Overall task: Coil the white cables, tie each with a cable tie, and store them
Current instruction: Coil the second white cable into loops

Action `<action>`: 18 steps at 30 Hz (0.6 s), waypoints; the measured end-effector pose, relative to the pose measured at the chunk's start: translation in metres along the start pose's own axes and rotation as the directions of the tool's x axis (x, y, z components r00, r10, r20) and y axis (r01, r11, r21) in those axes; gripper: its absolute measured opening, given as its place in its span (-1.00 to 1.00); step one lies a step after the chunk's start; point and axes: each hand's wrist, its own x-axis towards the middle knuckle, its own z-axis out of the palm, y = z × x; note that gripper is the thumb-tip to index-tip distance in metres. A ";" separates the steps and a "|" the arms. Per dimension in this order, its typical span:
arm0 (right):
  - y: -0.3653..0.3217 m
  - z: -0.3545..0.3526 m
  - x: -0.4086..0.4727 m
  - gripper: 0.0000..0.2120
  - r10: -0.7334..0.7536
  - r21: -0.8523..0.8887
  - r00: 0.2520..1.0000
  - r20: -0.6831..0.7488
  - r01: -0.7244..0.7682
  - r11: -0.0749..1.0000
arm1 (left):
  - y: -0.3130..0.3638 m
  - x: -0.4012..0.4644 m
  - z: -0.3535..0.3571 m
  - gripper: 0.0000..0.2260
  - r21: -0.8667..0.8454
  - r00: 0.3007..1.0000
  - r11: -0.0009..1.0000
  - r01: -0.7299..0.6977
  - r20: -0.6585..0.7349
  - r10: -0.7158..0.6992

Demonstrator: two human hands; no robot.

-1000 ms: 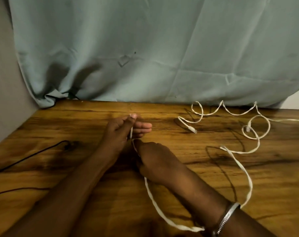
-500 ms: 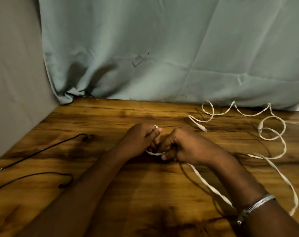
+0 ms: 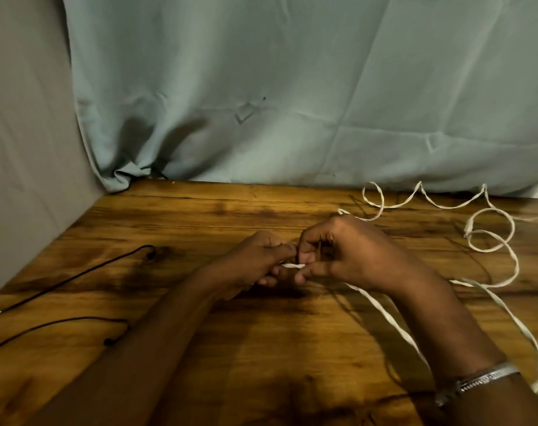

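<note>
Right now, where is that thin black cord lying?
In the head view the black cord lies on the left side of the wooden table, left of the left hand, running off the left edge, well away from the white cable.

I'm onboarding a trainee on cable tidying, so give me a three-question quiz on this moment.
1. True or false: both hands pinch the flat white cable at one short stretch.
2. Which side of the wooden table holds the thin black cords? A) the person's left B) the person's right
3. Fill in: the loose loops of cable lie near the pale green ____.

Key: 1 true: the left hand and right hand meet there. 2 A. 3 curtain.
</note>
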 end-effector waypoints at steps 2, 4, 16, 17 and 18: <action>0.005 0.000 -0.003 -0.67 0.032 0.123 0.994 0.106 -0.045 0.991 | -0.004 0.001 -0.006 -0.67 -0.043 1.000 0.999 0.012 0.000 -0.012; 0.015 -0.004 -0.008 -0.75 -0.008 0.398 0.976 0.216 -0.080 0.914 | -0.008 -0.001 -0.013 -0.61 -0.112 0.999 0.994 0.017 0.042 -0.013; -0.005 0.041 0.009 -0.78 0.258 0.749 0.960 -0.112 -0.090 0.657 | -0.008 -0.001 -0.020 -0.68 -0.720 0.980 0.687 -0.098 0.049 0.191; -0.011 0.046 0.010 -0.78 0.258 0.761 0.962 -0.092 -0.099 0.641 | -0.008 -0.002 -0.022 -0.70 -0.738 0.980 0.665 -0.115 0.027 0.198; -0.015 0.049 0.011 -0.78 0.273 0.780 0.959 -0.071 -0.118 0.615 | -0.007 -0.002 -0.021 -0.71 -0.753 0.979 0.644 -0.136 -0.002 0.204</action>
